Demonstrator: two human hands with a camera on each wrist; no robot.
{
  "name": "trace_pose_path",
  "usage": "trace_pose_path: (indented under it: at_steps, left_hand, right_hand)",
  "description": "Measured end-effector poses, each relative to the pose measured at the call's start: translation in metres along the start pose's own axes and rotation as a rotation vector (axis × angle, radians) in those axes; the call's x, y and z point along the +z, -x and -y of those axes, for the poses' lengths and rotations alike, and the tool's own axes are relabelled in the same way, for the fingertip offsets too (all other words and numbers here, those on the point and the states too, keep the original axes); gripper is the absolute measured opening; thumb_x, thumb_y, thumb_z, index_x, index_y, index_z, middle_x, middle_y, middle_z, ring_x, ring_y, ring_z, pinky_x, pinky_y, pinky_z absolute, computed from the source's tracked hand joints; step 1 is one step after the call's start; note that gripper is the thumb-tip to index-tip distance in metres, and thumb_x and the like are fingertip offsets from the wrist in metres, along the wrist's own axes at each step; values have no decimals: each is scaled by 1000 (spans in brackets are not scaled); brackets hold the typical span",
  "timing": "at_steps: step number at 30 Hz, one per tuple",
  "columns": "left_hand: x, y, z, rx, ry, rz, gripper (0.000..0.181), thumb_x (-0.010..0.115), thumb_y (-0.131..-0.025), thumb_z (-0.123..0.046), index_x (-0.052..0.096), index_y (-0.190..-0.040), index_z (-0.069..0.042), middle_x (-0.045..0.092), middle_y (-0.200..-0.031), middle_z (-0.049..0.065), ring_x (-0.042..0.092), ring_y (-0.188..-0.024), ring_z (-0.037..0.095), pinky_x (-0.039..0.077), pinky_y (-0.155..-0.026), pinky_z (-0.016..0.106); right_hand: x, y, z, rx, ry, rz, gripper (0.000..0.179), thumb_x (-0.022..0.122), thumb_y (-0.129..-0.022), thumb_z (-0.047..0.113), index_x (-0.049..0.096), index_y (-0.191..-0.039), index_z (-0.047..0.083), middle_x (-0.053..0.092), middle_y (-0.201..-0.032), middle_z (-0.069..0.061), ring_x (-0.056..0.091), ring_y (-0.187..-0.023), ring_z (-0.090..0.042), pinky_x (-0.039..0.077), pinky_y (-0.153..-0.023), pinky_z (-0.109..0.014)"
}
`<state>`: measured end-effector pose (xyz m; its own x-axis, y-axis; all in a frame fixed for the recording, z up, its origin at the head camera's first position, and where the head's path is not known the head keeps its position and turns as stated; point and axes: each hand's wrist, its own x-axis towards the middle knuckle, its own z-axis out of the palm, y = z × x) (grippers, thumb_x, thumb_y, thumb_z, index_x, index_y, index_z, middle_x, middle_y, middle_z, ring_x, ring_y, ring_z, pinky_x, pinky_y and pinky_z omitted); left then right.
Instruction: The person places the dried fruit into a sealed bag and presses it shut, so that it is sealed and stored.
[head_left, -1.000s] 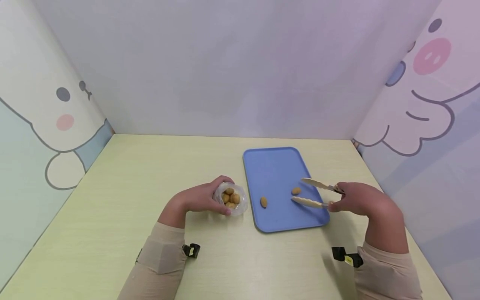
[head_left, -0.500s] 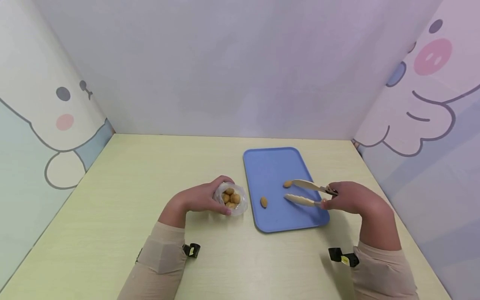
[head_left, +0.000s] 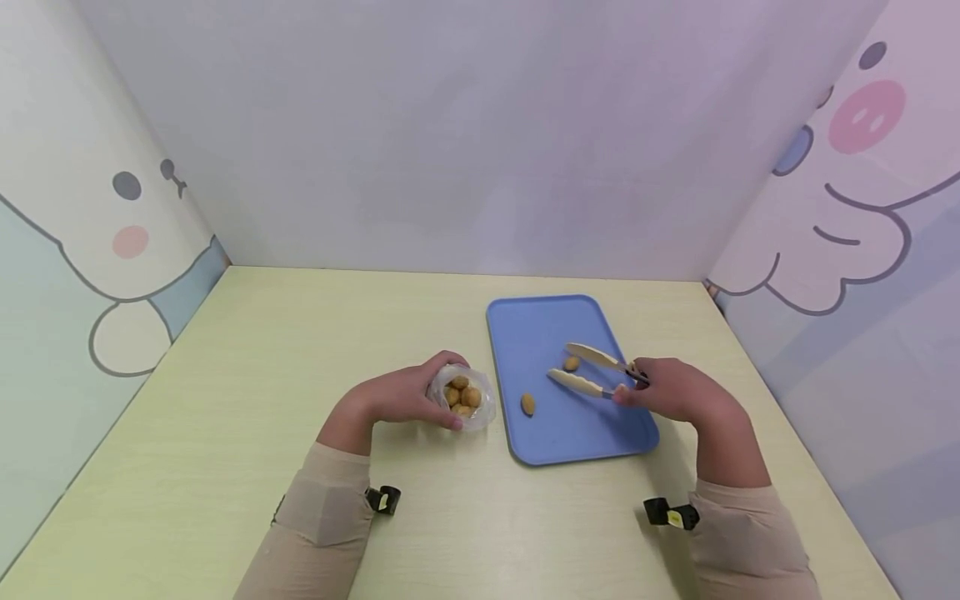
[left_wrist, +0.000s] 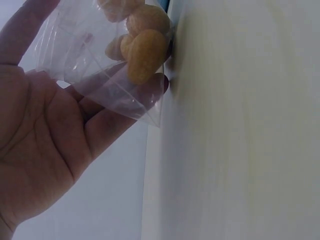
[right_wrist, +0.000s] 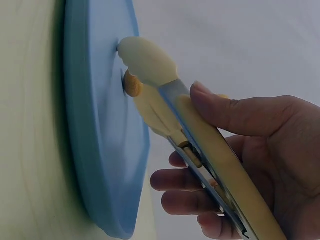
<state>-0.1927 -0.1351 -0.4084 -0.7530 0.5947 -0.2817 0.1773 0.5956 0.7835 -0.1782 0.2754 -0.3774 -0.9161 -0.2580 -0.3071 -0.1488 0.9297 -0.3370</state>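
Note:
In the head view my left hand (head_left: 397, 396) holds a clear plastic bag (head_left: 486, 402) with its mouth spread, thumb and fingers around its sides. Several small tan-brown oval pieces (left_wrist: 147, 55), nut- or potato-like, show through the plastic in the left wrist view. My right hand (head_left: 678, 390) grips a pair of tongs (right_wrist: 220, 160) with cream scalloped tips, held low over the blue tray (head_left: 536, 325). Between the spread tips lies one brown oval piece (head_left: 572, 363) on the tray. A second oval piece (head_left: 528, 404) rests nearer the tray's left edge.
The tray lies on a pale wooden table (head_left: 300, 333), just right of the bag. A grey-white wall (head_left: 450, 150) rises behind the table, with cartoon-printed panels (head_left: 862, 208) on both sides. Each sleeved forearm wears a black strap mount.
My right hand has moved left and slightly away from me with the tongs. The oval piece by their tips has shifted left and farther back on the tray. The left hand and bag stayed put.

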Motion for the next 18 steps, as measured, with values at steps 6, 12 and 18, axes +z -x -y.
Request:
trace_pose_path:
  at_steps: [6, 12, 18]
  left_hand:
    - [0, -1, 1, -6, 1, 0, 75, 84, -73, -48, 37, -131, -42, 58, -117, 1, 56, -104, 17, 44, -90, 38]
    - [0, 0, 0, -25, 5, 2, 76, 84, -73, -49, 36, -131, -42, 57, -117, 1, 55, -104, 17, 43, -89, 38]
    - [1, 2, -1, -31, 3, -2, 76, 84, -72, -49, 36, -131, -43, 58, -117, 1, 56, -104, 17, 43, -89, 38]
  right_hand:
    - [0, -1, 0, 11, -43, 37, 40, 65, -90, 48, 58, -97, 10, 53, -75, -3, 50, -69, -17, 37, -61, -33]
    - [-1, -1, 1, -2, -62, 59, 35, 65, -92, 45, 61, -97, 10, 58, -74, -4, 54, -66, -16, 39, -61, -33]
    - [-2, 1, 3, -6, -48, 60, 32, 65, -92, 43, 61, -95, 11, 59, -73, -4, 54, -66, -15, 39, -61, -33]
